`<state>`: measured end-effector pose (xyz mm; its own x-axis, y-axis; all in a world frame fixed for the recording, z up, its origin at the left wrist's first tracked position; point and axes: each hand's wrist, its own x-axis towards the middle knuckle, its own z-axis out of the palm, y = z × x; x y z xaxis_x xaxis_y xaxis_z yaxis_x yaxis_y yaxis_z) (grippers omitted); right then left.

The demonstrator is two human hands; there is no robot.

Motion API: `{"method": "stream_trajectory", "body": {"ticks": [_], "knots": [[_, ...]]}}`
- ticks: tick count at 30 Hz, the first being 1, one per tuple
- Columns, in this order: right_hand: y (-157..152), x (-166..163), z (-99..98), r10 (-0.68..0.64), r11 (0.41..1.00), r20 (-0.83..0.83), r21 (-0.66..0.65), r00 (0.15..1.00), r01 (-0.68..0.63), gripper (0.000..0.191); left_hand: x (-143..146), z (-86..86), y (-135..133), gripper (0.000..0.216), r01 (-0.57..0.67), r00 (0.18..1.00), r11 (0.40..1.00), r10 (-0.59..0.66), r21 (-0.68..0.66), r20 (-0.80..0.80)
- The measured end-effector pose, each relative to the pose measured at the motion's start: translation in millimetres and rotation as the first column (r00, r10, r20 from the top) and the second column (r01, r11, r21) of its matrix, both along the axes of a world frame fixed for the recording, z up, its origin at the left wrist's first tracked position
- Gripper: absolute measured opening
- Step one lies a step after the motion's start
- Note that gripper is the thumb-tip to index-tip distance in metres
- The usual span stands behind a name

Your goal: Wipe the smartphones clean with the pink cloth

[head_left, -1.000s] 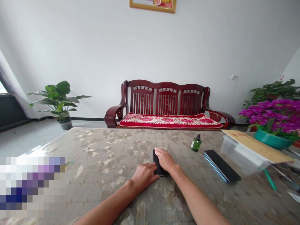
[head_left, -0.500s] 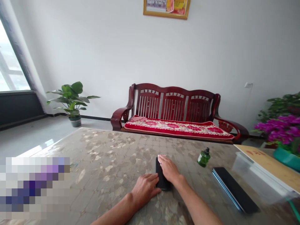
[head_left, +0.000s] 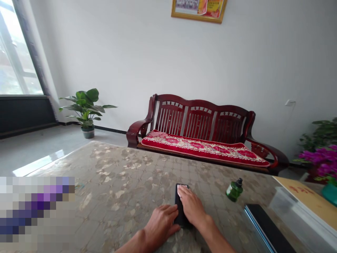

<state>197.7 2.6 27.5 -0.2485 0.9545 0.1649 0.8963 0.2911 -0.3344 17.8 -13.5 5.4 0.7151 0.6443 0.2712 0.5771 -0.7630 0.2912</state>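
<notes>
A black phone-like slab (head_left: 181, 215) lies flat on the patterned tabletop in front of me. My left hand (head_left: 162, 220) is at its lower left, the fingertips on its left edge and the thumb by its near end. On its upper face rests my right hand (head_left: 191, 203), fingers stretched out and close together, covering much of the surface. A small pale patch shows at the right fingertips; I cannot tell whether it is a cloth or a reflection. The slab's far end shows just beyond those fingertips.
To the right stand a green pump bottle (head_left: 234, 189) and a dark flat case (head_left: 268, 226) with a blue edge. Beyond them is a clear box (head_left: 286, 203) under a tan sheet (head_left: 308, 196). A wooden bench (head_left: 198, 119) stands past the table. A blurred patch covers the lower left.
The view has turned a little, so the scene sits further right and the table items lower. My right hand has drawn slightly back from the slab's far end; the left stays at its edge.
</notes>
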Motion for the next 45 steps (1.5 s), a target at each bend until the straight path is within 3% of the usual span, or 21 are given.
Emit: {"method": "stream_trajectory", "body": {"ticks": [4, 13, 22, 27, 31, 34, 40, 45], "knots": [[22, -3, 2.0, -0.018, 1.000, 0.003, 0.018, 1.000, 0.018, 0.051, -1, -1.4, 0, 0.029, -0.007, 1.000, 1.000, 0.007, -0.005, 0.003], [-43, 9, -14.0, 0.033, 0.999, 0.023, -0.014, 0.999, -0.033, 0.051, -2, 8.6, -1, 0.025, 0.006, 1.000, 0.996, -0.007, -0.094, -0.012], [22, -2, -21.1, -0.015, 0.999, -0.035, 0.052, 0.999, 0.017, 0.063, 0, 5.3, -1, 0.021, -0.019, 1.000, 0.996, 0.017, -0.084, -0.024], [-10, 1, -19.7, 0.014, 0.999, -0.033, 0.045, 0.999, -0.012, 0.051, 1, 8.1, -2, 0.020, -0.041, 0.999, 0.995, 0.037, -0.095, -0.036], [-38, 6, -13.1, 0.046, 0.998, 0.002, -0.039, 0.999, -0.045, 0.048, 1, 11.6, -3, 0.022, -0.024, 1.000, 0.995, 0.022, -0.100, -0.022], [-27, 10, -11.6, 0.038, 0.999, 0.020, -0.022, 0.999, -0.038, 0.049, 1, 11.4, -3, 0.020, -0.031, 0.999, 0.995, 0.029, -0.092, -0.018], [22, 12, -23.7, -0.018, 0.998, -0.055, 0.057, 0.998, 0.022, 0.058, -1, 8.6, -3, 0.021, -0.021, 1.000, 0.997, 0.021, -0.075, 0.006], [1, 13, -23.6, -0.051, 0.997, -0.057, 0.051, 0.997, 0.054, 0.054, -2, 5.0, -1, 0.026, -0.025, 1.000, 0.996, 0.024, -0.085, -0.015]]}}
